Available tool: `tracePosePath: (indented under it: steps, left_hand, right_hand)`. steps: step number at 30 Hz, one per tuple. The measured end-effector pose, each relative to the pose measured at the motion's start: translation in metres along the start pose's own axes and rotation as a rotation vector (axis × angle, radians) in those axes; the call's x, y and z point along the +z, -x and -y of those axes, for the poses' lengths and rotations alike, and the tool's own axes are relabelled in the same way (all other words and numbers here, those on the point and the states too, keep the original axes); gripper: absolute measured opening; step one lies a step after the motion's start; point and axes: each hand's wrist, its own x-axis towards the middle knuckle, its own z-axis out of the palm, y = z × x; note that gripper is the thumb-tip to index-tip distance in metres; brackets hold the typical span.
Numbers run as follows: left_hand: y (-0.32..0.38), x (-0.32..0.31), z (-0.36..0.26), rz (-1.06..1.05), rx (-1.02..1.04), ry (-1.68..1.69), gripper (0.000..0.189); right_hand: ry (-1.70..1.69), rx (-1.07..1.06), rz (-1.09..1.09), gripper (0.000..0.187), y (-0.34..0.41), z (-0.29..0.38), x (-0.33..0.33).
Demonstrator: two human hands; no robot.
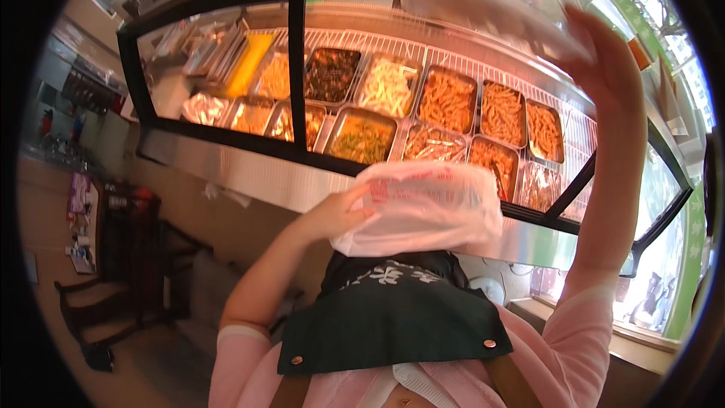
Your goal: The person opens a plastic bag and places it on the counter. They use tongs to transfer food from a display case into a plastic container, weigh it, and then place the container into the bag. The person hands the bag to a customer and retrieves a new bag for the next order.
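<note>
My left hand (340,215) grips the left side of a translucent white plastic bag (425,212) with red print. The bag has a boxy shape in front of my dark green apron (391,328); what is inside cannot be made out. Raised at the upper right, my right hand (606,62) holds the near right corner of a clear plastic container (493,3). Motion blurs the container, and its far part runs out of view at the top. Whether it is a whole box or only a lid is unclear.
A glass display case with a black frame (297,73) spans the space ahead. Inside are metal trays of food, including shredded strips (388,88), dark greens (333,75) and foil-covered trays (205,109). A steel ledge (238,173) runs along its near side. A wooden chair (96,317) stands lower left.
</note>
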Motion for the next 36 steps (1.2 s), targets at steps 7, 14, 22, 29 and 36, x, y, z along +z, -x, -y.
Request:
tracePosePath:
  steps: [7,14,22,29,36]
  left_hand:
    - [-0.008,0.016,0.020,0.093,0.259,0.380,0.052]
    - [0.006,0.016,0.036,-0.033,-0.081,0.334,0.059]
    - [0.031,0.028,0.000,-0.246,0.003,-0.460,0.062]
    - [0.047,0.026,-0.009,-0.547,0.029,-0.573,0.054]
    - [0.058,0.021,0.005,-0.569,-0.030,-0.685,0.028]
  right_hand:
    - [-0.159,0.392,-0.095,0.027,0.108,-0.158,0.039]
    - [-0.026,0.544,-0.175,0.021,0.135,-0.241,0.008]
    - [0.822,0.170,-0.365,0.027,0.161,-0.280,0.026]
    - [1.386,-0.080,-0.371,0.035,0.172,-0.225,0.048]
    - [1.372,0.068,-0.462,0.022,0.173,-0.198,0.019]
